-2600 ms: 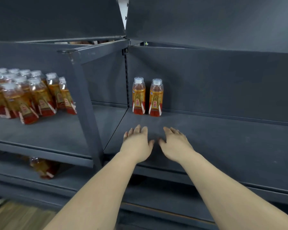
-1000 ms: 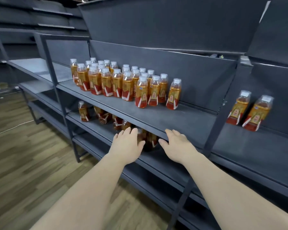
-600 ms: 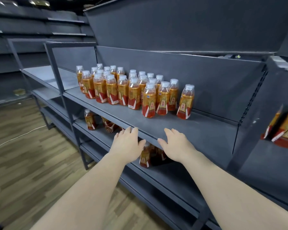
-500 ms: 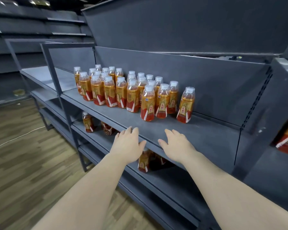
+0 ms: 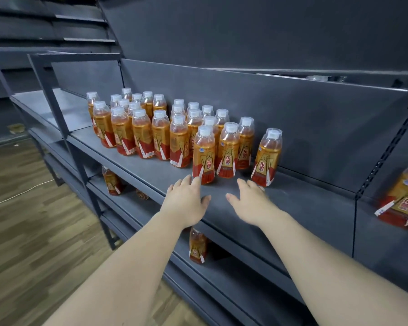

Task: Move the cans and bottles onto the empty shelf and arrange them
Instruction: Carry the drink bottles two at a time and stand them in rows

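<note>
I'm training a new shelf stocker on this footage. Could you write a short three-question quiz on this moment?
1. True or false: the left hand grips a bottle.
2. Which hand is nearer the lone bottle standing right of the cluster? A) left hand B) right hand C) neither shows
3. Fill in: the bottle caps are ____ in colour.
Key: 1 false, its fingers are straight over the shelf; 2 B; 3 white.
</note>
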`<state>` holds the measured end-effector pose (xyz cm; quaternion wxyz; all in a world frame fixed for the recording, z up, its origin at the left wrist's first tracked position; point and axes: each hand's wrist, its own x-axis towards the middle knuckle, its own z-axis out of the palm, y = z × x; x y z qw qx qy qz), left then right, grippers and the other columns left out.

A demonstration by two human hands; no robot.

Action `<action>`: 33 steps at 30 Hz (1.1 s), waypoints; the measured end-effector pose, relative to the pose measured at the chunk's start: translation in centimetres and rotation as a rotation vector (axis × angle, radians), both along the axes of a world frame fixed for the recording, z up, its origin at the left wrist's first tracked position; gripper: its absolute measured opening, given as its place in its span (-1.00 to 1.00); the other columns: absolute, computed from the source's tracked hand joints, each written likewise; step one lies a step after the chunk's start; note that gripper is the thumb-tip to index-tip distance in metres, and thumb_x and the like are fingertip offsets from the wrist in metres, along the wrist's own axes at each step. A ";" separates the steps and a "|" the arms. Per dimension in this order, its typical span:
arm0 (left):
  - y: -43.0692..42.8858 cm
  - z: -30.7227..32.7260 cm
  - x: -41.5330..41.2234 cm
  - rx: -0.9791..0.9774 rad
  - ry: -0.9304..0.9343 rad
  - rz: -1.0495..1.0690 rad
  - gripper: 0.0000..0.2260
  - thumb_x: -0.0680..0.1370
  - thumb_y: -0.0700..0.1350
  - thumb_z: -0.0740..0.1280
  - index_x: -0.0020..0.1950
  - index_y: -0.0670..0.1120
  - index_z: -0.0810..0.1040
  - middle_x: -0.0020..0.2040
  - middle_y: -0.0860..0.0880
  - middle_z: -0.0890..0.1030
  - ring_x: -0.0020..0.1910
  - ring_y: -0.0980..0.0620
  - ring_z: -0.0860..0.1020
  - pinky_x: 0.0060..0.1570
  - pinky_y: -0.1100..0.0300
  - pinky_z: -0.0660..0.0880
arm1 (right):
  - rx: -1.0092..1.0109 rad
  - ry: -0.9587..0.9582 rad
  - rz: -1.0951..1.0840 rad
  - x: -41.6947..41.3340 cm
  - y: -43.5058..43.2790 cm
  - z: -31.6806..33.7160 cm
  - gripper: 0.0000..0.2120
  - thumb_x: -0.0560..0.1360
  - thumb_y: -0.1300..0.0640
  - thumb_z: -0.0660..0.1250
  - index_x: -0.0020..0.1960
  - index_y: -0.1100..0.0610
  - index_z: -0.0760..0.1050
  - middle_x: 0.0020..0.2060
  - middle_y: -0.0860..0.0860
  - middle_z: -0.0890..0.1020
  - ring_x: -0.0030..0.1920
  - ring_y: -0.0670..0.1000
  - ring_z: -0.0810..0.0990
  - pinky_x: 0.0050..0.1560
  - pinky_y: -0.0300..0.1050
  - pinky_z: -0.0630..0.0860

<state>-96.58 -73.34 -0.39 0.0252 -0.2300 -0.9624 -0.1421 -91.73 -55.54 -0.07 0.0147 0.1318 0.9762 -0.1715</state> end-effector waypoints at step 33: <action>3.7 -2.9 -18.0 0.592 -0.213 -0.116 -0.28 0.45 0.14 0.51 0.43 0.02 0.15 0.28 0.08 0.48 0.19 0.05 0.52 0.03 0.22 0.46 | -0.401 0.364 -0.514 -17.4 0.5 -1.5 -0.30 0.45 -0.10 0.49 0.40 0.08 0.18 0.32 0.08 0.47 0.25 0.18 0.53 0.02 0.00 0.49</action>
